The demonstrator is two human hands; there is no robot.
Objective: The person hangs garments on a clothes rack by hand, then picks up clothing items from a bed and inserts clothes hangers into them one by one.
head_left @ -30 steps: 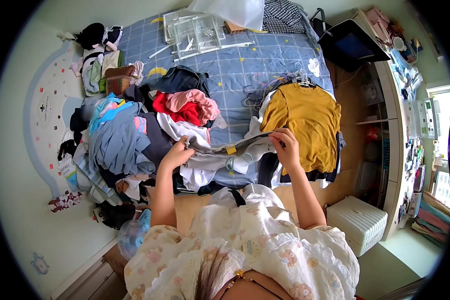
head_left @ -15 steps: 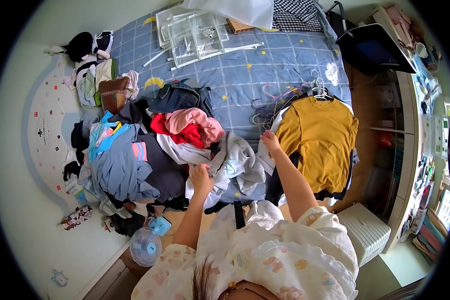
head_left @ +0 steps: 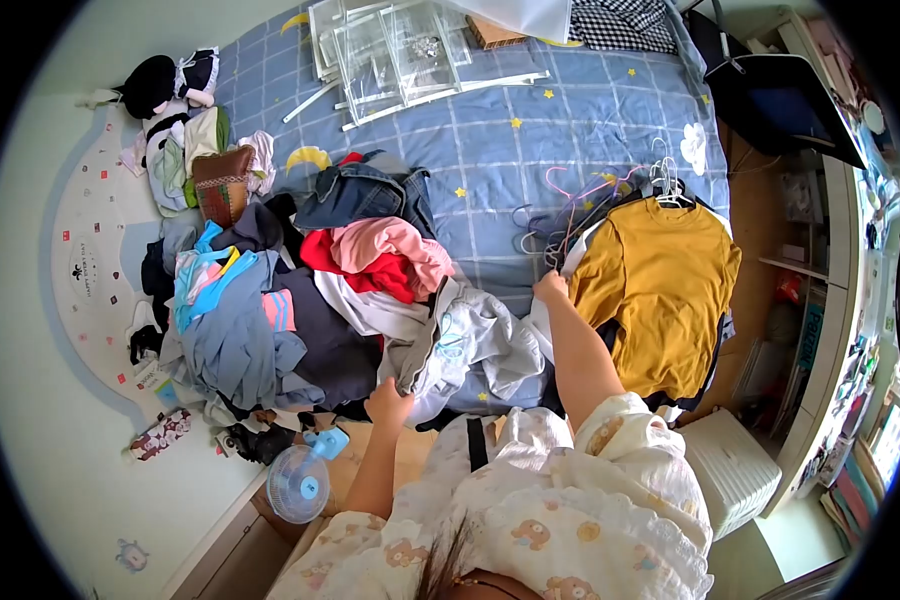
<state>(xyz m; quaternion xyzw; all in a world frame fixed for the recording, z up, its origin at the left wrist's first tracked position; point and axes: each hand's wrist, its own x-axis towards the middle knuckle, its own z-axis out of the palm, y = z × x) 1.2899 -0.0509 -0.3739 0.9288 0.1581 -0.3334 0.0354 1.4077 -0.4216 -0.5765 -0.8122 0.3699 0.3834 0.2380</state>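
Note:
A light grey zip jacket [head_left: 475, 340] with a pale blue print lies partly spread on the bed in front of me. My left hand [head_left: 390, 402] is closed on its lower left edge, near the dark zip line. Over at the jacket's right end, my right hand [head_left: 551, 288] pinches what looks like its sleeve. Just right of that hand lies a mustard yellow top [head_left: 665, 290] on a white hanger [head_left: 673, 190], on top of other garments. Loose coloured hangers [head_left: 575, 215] are bunched beyond my right hand.
A heap of clothes [head_left: 235, 320] covers the bed's left side, with a pink garment [head_left: 395, 255] and denim [head_left: 365, 195] nearby. Clear panels with white frames [head_left: 400, 65] lie at the far side. A small fan [head_left: 298, 485] and a white ribbed box [head_left: 730, 465] stand near me.
My left hand has drawn the jacket's edge down and left, showing the zip line more. My right hand still grips its right end. The view has shifted slightly.

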